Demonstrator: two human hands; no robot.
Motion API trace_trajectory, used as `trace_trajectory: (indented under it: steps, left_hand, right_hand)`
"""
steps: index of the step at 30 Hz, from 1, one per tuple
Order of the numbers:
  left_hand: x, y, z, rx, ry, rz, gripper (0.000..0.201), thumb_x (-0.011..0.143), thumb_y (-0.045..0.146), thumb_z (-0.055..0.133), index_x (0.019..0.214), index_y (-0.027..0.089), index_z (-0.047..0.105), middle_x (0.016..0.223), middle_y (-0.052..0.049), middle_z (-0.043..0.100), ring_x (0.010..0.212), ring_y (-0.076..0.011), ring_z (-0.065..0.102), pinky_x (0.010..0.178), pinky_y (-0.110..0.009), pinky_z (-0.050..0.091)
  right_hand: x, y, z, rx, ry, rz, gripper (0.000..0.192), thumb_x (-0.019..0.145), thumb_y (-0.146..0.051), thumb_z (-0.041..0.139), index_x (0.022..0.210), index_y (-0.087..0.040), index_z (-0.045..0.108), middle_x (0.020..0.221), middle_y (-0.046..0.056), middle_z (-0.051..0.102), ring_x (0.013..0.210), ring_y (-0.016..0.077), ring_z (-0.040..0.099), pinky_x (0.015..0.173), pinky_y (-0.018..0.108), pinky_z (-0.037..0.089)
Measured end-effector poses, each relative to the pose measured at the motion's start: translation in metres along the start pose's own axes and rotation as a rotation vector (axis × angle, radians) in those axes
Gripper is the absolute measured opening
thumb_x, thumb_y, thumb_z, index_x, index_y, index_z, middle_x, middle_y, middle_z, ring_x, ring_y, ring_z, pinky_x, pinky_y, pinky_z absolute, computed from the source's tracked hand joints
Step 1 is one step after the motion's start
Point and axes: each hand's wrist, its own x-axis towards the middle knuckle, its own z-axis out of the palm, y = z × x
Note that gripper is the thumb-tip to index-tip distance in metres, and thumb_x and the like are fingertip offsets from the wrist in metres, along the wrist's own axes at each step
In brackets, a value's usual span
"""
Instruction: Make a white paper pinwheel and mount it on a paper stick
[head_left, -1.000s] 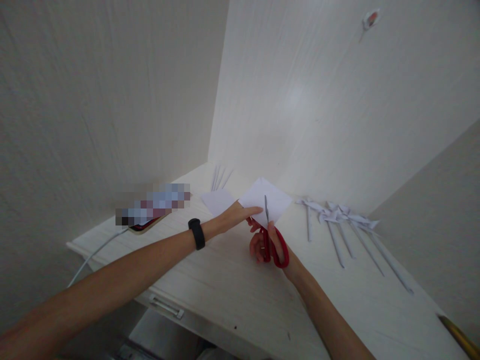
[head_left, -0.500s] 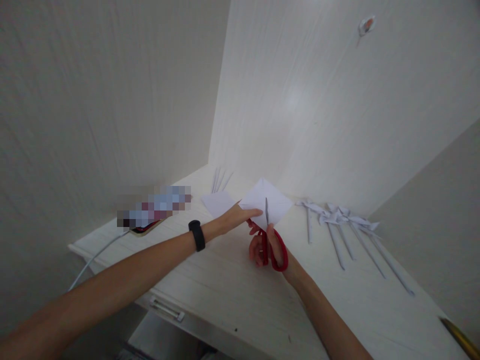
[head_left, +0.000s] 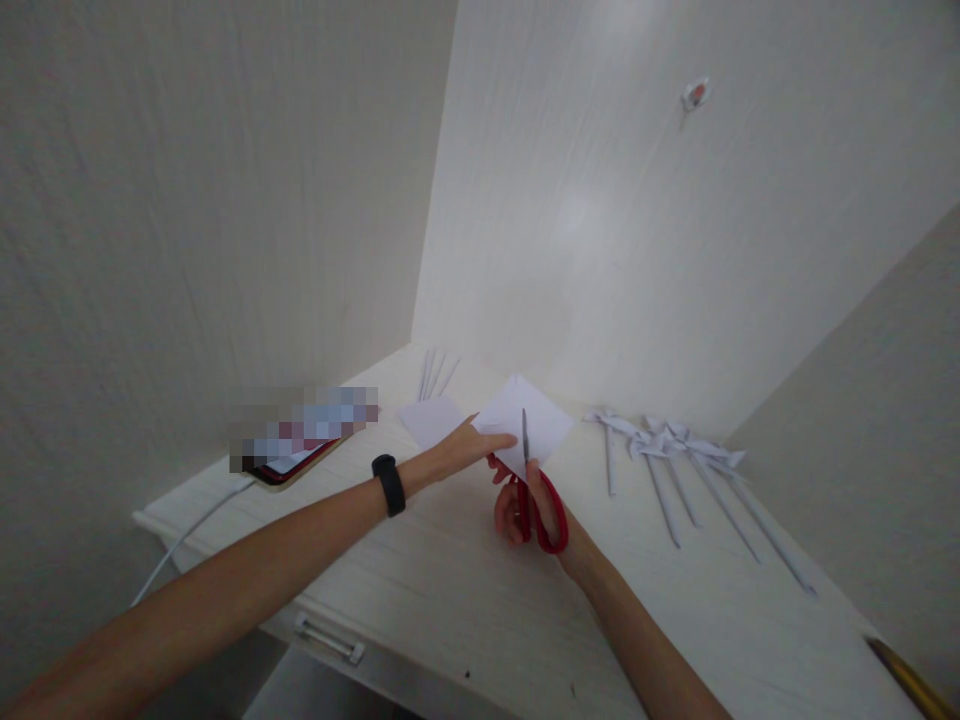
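My left hand (head_left: 465, 449) pinches the left edge of a white square sheet of paper (head_left: 544, 420), held like a diamond just above the white desk (head_left: 465, 590). A black band (head_left: 388, 484) sits on that wrist. My right hand (head_left: 529, 500) grips red-handled scissors (head_left: 541, 505). Their grey blades point up into the lower corner of the paper, nearly closed.
Several paper pinwheels on rolled paper sticks (head_left: 675, 460) lie to the right. A second white paper piece (head_left: 429, 418) and thin paper sticks (head_left: 435, 372) lie behind my left hand. A phone (head_left: 289, 460) with a white cable (head_left: 187, 530) rests at the left. Walls close the corner behind.
The scissor blades have gone slightly further into the paper. Both hands stay almost in place; the view has tilted a little.
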Motion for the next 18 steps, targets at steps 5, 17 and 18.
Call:
trace_trajectory:
  steps: [5,17,18]
  left_hand:
    - [-0.002,0.003,0.001,-0.032,-0.015,0.026,0.032,0.077,0.035,0.051,0.053,0.014,0.053,0.047,0.001,0.051,0.048,-0.0094,0.046,0.051,-0.022,0.035]
    - [0.002,-0.002,0.003,-0.053,0.030,-0.003,0.030,0.075,0.032,0.053,0.052,0.013,0.053,0.044,0.002,0.050,0.044,-0.0087,0.046,0.050,-0.022,0.035]
    - [0.002,-0.002,0.003,-0.056,0.076,-0.003,0.029,0.074,0.031,0.054,0.052,0.013,0.053,0.044,0.002,0.050,0.045,-0.0089,0.046,0.050,-0.022,0.035]
  right_hand:
    - [0.000,0.000,0.000,0.035,-0.004,-0.002,0.070,0.074,-0.077,0.022,0.096,-0.016,0.049,0.055,0.002,0.062,0.032,0.0087,0.042,0.035,0.021,0.029]
    - [-0.008,-0.010,0.006,0.024,0.035,-0.081,0.059,0.083,-0.067,0.026,0.100,-0.016,0.050,0.059,0.002,0.063,0.036,0.0084,0.045,0.038,0.020,0.032]
    - [-0.007,-0.008,0.005,0.036,0.031,-0.072,0.058,0.083,-0.067,0.026,0.101,-0.017,0.049,0.060,0.003,0.063,0.036,0.0085,0.045,0.038,0.020,0.032]
